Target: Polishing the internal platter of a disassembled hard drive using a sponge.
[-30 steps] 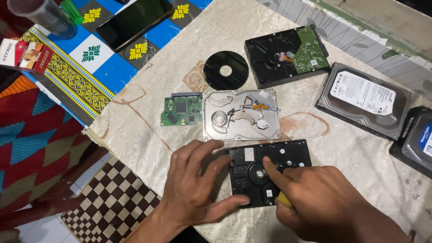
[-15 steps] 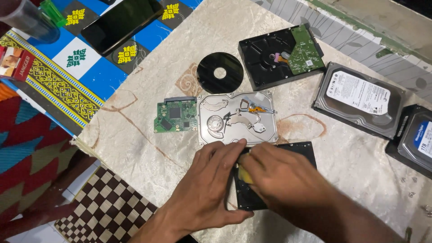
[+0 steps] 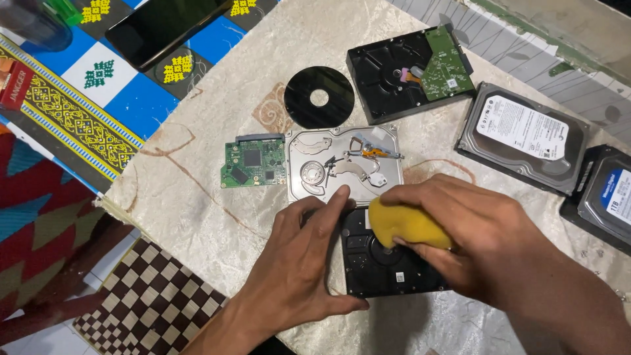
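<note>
- Head view, black hard drive (image 3: 384, 266): laid flat on the bench (image 3: 217, 158), near its front edge, underside up, partly covered by both hands.
- Left hand (image 3: 299, 263): spread flat, fingers apart, pressed against the left edge and upper left corner of the black hard drive; nothing is clasped in it.
- Right hand (image 3: 486, 243): fingers closed around a yellow handle (image 3: 406, 225), which is held over the upper part of the black hard drive; the tip of the tool is hidden.
- Opened silver drive (image 3: 345, 164): lid off, arm and magnet parts exposed, placed just behind the black hard drive and touched by the left fingertips.
- Green circuit board (image 3: 253, 162): set just beside the opened silver drive, on its left.
- Dark disc (image 3: 319, 97): lying flat behind the opened silver drive.
- Black drive with green board (image 3: 411, 72): placed upside down at the rear, right of the dark disc.
- Labelled drive (image 3: 522, 138): lying label up at the right.
- Blue-labelled drive (image 3: 608, 197): seen at the far right edge, partly cut off.
- Bench covering: a pale patterned cloth under all the drives.
- Phone (image 3: 171, 26): lying dark screen up on a blue patterned mat (image 3: 98, 98) at the upper left.
</note>
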